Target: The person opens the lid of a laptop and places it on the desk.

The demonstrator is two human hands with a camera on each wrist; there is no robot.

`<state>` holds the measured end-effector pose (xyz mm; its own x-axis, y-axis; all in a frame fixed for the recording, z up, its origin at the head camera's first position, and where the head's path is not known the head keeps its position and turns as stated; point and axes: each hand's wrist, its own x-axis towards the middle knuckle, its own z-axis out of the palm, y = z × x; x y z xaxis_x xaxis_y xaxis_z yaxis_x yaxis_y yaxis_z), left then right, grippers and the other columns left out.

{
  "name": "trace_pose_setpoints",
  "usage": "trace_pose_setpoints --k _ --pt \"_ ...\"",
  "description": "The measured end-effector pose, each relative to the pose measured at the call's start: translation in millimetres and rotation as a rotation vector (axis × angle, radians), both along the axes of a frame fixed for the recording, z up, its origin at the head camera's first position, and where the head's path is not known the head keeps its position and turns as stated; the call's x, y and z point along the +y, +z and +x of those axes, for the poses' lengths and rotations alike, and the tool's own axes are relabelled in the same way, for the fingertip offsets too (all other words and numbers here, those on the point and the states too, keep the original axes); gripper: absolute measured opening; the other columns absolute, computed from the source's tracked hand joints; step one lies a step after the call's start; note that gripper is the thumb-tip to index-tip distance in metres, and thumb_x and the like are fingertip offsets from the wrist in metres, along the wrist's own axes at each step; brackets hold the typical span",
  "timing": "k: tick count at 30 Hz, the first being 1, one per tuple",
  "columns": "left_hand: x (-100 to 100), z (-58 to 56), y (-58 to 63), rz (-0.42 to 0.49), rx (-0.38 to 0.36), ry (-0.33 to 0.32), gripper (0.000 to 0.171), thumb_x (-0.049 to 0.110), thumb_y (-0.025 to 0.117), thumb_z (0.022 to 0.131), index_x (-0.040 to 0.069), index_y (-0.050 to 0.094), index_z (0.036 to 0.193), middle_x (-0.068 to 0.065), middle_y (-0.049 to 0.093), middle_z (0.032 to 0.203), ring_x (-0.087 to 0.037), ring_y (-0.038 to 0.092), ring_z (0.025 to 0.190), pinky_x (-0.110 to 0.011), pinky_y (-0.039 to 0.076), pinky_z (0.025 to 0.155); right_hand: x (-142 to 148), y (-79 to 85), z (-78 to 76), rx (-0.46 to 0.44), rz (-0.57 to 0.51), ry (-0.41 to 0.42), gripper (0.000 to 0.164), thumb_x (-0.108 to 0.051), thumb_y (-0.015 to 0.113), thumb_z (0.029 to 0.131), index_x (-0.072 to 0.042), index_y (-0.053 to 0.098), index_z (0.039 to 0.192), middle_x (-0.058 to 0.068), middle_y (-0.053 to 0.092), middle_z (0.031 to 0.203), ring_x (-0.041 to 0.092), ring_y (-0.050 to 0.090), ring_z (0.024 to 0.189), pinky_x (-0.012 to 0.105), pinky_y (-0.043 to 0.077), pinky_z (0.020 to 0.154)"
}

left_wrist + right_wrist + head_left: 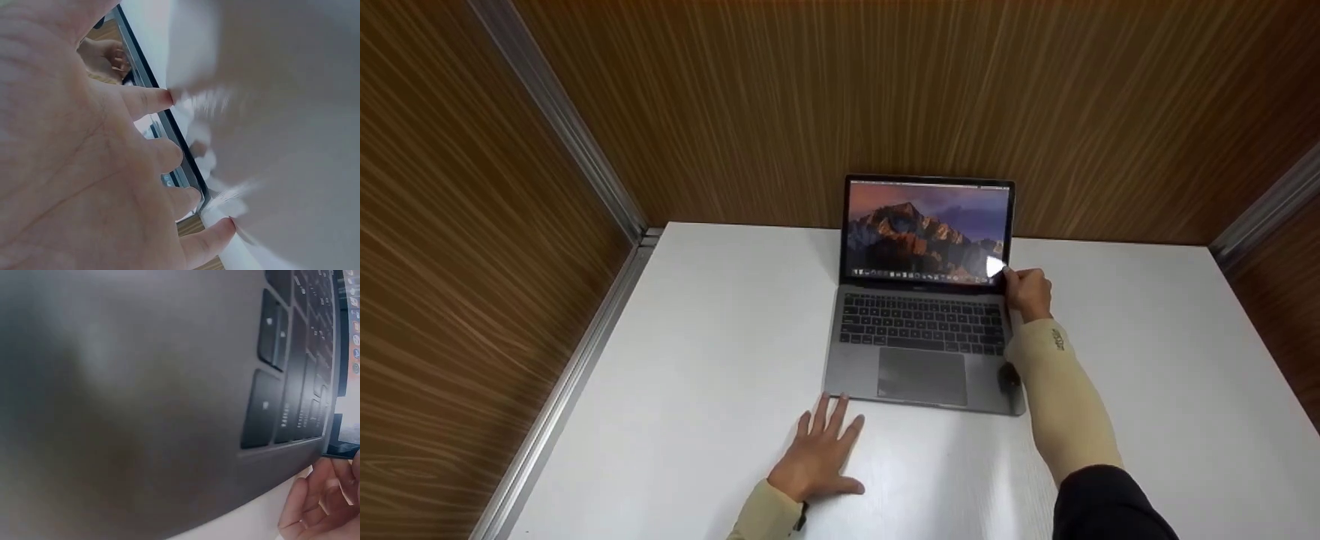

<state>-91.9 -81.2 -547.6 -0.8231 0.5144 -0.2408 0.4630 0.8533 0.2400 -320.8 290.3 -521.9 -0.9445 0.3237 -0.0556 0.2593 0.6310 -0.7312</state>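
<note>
A grey laptop (922,375) stands with its lid raised, and the lit screen (926,232) displays a mountain picture. My right hand (1028,292) is at the screen's lower right edge, fingers curled and thumb against the front. In the right wrist view those curled fingers (320,500) meet the screen's corner beside the keyboard (292,377). My left hand (817,457) lies spread near the laptop's front left corner, with two fingertips at the front edge. In the left wrist view, the fingers of the left hand (112,157) are apart, with fingertips on the white surface.
The laptop rests on a white table (720,315). Behind it rises a wood-grain panel (735,112), close to the raised screen. Another wood-grain panel (472,262) with a metal rail (562,412) borders the left side, and a similar panel (1275,300) borders the right.
</note>
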Motion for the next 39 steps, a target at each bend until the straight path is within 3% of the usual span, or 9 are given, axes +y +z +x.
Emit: trace_pose_setpoints --k 7,11,14,19,27,34,39 --pt "1.8 3.2 -1.5 0.014 -0.008 0.008 0.1 0.057 0.08 0.079 0.01 0.038 0.157 -0.022 0.017 0.166 -0.045 0.011 0.151 -0.062 0.024 0.114 5.5 -4.8 6.6 0.04 -0.002 0.009 0.047 -0.027 0.049 0.106 0.014 0.071 0.109 0.023 0.07 0.099 0.031 0.06 0.092 0.028 0.044 0.067" --pt "2.4 4.7 -1.1 0.017 -0.022 0.009 0.1 0.056 0.08 0.079 0.01 0.038 0.157 -0.022 0.016 0.166 -0.045 0.01 0.151 -0.063 0.024 0.115 9.5 -6.0 10.1 0.041 -0.064 0.029 0.043 -0.023 0.052 0.105 0.015 0.07 0.109 0.015 0.068 0.088 0.02 0.059 0.079 0.022 0.044 0.062" --pt "2.8 5.7 -1.7 0.017 -0.023 0.008 0.1 0.056 0.08 0.079 0.01 0.038 0.157 -0.022 0.016 0.166 -0.045 0.01 0.151 -0.063 0.024 0.115 12.0 -7.5 11.9 0.01 -0.118 0.033 0.041 -0.021 0.054 0.105 0.016 0.068 0.115 0.016 0.068 0.095 0.015 0.059 0.078 0.02 0.047 0.063" --pt "2.1 7.1 -2.9 0.022 -0.029 0.008 0.1 0.056 0.08 0.079 0.01 0.038 0.157 -0.022 0.017 0.166 -0.045 0.01 0.151 -0.063 0.023 0.115 16.0 -11.9 14.8 -0.04 -0.146 0.018 0.04 -0.018 0.053 0.105 0.016 0.064 0.124 0.027 0.067 0.116 0.023 0.062 0.094 0.027 0.052 0.076" --pt "-1.8 10.0 -2.0 0.043 -0.005 -0.003 0.099 0.053 0.082 0.079 0.008 0.04 0.156 -0.024 0.019 0.164 -0.046 0.013 0.151 -0.064 0.025 0.113 15.8 -16.8 20.9 -0.038 -0.154 0.02 0.035 -0.014 0.056 0.104 0.016 0.066 0.119 0.023 0.07 0.108 0.014 0.062 0.08 0.019 0.049 0.065" --pt "-1.9 7.3 -1.1 0.034 0.018 -0.002 0.098 0.053 0.081 0.08 0.008 0.039 0.156 -0.024 0.018 0.165 -0.046 0.012 0.151 -0.063 0.025 0.114 17.6 -13.6 24.9 -0.071 -0.212 0.015 0.037 -0.013 0.054 0.104 0.015 0.061 0.128 0.023 0.065 0.118 0.011 0.06 0.083 0.017 0.05 0.069" --pt "-1.7 2.7 -0.1 0.041 0.027 0.001 0.097 0.052 0.082 0.08 0.007 0.04 0.156 -0.024 0.019 0.165 -0.046 0.013 0.151 -0.063 0.025 0.114 19.5 -13.4 31.0 -0.082 -0.26 -0.004 0.037 -0.014 0.056 0.104 0.014 0.062 0.128 0.017 0.067 0.111 0.006 0.06 0.078 0.016 0.05 0.067"
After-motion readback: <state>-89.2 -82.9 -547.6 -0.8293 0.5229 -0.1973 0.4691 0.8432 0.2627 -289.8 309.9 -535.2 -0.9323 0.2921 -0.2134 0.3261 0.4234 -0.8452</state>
